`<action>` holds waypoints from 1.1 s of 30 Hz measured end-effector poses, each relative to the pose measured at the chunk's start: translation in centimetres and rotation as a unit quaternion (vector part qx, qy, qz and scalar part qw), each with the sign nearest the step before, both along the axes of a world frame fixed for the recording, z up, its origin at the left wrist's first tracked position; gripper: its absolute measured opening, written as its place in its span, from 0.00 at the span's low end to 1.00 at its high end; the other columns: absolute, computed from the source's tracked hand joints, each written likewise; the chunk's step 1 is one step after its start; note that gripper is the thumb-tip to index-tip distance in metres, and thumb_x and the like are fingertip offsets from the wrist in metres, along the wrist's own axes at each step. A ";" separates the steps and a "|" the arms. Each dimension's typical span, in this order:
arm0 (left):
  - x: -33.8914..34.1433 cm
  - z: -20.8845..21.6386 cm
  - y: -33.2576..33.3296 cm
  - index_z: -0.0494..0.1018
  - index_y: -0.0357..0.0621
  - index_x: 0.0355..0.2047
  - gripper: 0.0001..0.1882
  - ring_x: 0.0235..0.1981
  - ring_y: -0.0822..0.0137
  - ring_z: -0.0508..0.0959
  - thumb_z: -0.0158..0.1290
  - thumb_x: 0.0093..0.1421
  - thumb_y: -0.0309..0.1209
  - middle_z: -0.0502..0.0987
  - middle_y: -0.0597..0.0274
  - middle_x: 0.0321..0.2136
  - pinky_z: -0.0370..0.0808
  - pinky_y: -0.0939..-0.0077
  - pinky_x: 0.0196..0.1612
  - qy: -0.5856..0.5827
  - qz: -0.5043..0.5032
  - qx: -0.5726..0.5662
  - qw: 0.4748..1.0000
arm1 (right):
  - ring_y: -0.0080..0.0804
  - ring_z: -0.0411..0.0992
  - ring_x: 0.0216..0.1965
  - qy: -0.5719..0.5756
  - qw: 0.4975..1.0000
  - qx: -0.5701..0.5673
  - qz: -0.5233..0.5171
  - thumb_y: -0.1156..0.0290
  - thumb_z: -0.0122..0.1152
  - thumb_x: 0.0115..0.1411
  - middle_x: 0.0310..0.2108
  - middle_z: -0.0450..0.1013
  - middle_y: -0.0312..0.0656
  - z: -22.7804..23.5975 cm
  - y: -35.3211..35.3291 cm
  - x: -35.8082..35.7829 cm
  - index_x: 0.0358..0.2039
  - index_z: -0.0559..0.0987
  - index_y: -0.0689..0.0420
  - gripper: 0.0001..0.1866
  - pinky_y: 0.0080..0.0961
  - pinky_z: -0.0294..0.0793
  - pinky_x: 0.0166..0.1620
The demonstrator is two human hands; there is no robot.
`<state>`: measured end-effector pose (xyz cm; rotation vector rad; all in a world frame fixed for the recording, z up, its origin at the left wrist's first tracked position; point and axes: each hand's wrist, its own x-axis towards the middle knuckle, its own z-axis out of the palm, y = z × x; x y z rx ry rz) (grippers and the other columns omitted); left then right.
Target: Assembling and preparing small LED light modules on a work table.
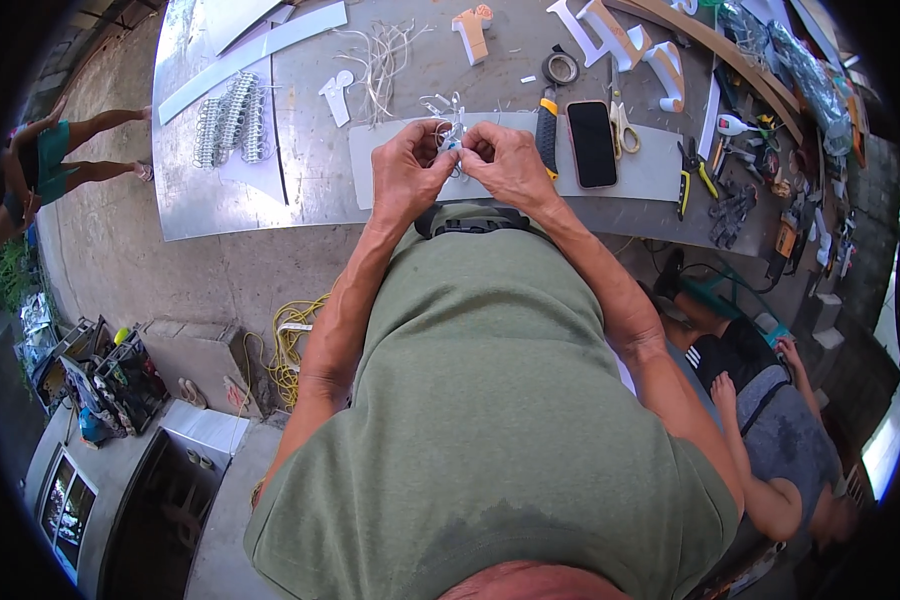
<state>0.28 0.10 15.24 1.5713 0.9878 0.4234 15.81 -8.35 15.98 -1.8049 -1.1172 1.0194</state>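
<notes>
Both of my hands meet over the near side of the metal table (315, 160). The fingertips of my left hand (402, 172) are pinched on a small tangle of thin pale wires (454, 128). My right hand (515, 168) pinches the same wires from the other side, its fingers almost touching the left ones. A small light-blue bit shows between them; its kind is too small to tell. Under the hands lies a pale flat sheet (365, 165). Just right of my right hand are a yellow-and-black utility knife (547, 130) and a black phone (592, 145).
Scissors (625, 130), black tape (560, 67) and pliers (705, 170) lie rightward. White letter shapes (610, 35) stand behind. Loose wires (380, 65) and bundled module strings (232, 120) lie left. A person sits at right (770, 410); another stands at left (45, 165). Yellow cord (288, 345) lies on the floor.
</notes>
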 end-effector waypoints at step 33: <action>-1.1 -1.1 1.0 0.73 0.31 0.55 0.22 0.42 0.71 0.81 0.61 0.60 0.21 0.81 0.56 0.43 0.81 0.74 0.48 -0.175 -0.022 -0.186 0.967 | 0.20 0.73 0.27 0.011 1.000 0.015 0.015 0.69 0.64 0.61 0.29 0.79 0.40 0.1 -1.1 0.7 0.39 0.83 0.65 0.11 0.22 0.73 0.33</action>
